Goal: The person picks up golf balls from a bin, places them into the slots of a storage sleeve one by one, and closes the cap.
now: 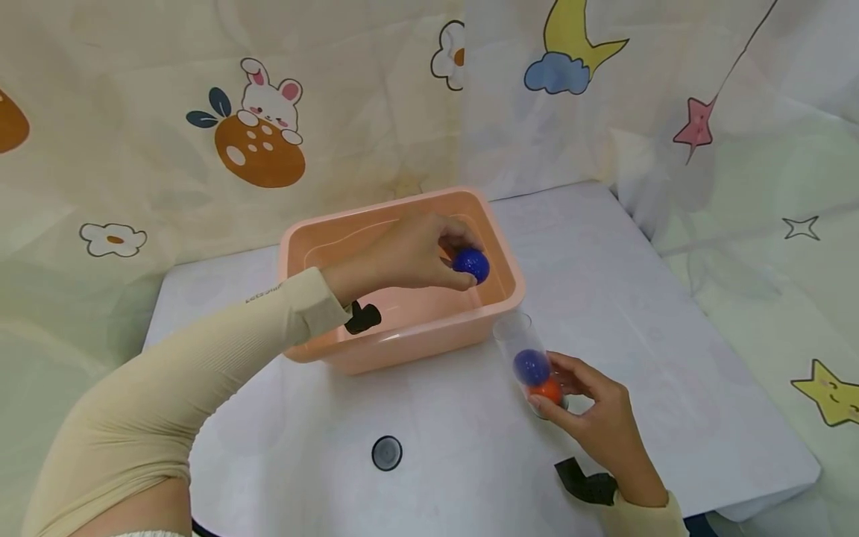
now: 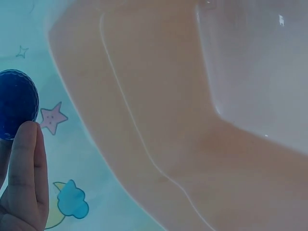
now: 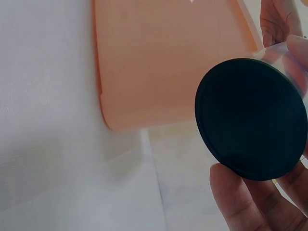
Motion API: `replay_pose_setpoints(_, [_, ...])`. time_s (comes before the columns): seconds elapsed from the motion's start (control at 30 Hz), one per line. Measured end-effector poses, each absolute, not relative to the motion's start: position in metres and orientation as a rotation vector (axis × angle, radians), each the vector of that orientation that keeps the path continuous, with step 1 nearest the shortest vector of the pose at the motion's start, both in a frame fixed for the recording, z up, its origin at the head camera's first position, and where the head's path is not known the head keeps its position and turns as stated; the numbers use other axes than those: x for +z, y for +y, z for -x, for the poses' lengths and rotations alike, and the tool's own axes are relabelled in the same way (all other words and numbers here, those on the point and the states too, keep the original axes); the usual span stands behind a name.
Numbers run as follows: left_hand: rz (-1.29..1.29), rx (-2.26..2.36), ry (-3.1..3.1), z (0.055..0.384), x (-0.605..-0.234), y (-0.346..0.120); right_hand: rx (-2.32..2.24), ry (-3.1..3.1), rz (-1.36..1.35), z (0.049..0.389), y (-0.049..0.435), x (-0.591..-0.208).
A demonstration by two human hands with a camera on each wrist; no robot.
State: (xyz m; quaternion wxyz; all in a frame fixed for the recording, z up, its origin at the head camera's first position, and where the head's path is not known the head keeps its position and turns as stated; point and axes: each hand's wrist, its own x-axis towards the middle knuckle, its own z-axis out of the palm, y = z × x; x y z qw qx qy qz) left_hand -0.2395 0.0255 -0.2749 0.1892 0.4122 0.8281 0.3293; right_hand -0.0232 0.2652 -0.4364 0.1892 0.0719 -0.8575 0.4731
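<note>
Over the right part of a pink plastic basin [image 1: 403, 350], my left hand [image 1: 423, 253] pinches a blue ball [image 1: 472, 265]. That ball [image 2: 18, 103] also shows at the left edge of the left wrist view, against the fingertips [image 2: 24, 149]. My right hand [image 1: 597, 410] grips a clear tube [image 1: 513, 332] near its lower end, tilted with its mouth towards the basin. Inside the tube a second blue ball [image 1: 532, 367] lies above an orange ball [image 1: 546, 389]. The right wrist view shows the tube's dark round base [image 3: 251, 119].
A small dark-rimmed round lid [image 1: 387, 453] lies on the white table [image 1: 322, 447] in front of the basin. Cloth printed with cartoon figures [image 1: 376, 112] hangs behind the table and along its sides. The table's right edge [image 1: 725, 335] runs beside the right hand.
</note>
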Motion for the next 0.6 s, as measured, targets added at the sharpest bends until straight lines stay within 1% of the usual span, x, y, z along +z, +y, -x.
replay_pose_setpoints(0.6, [-1.213,0.866,2.267,0.220,-0.271,0.032,1.352,-2.411,-0.246,0.027,0.264,-0.432])
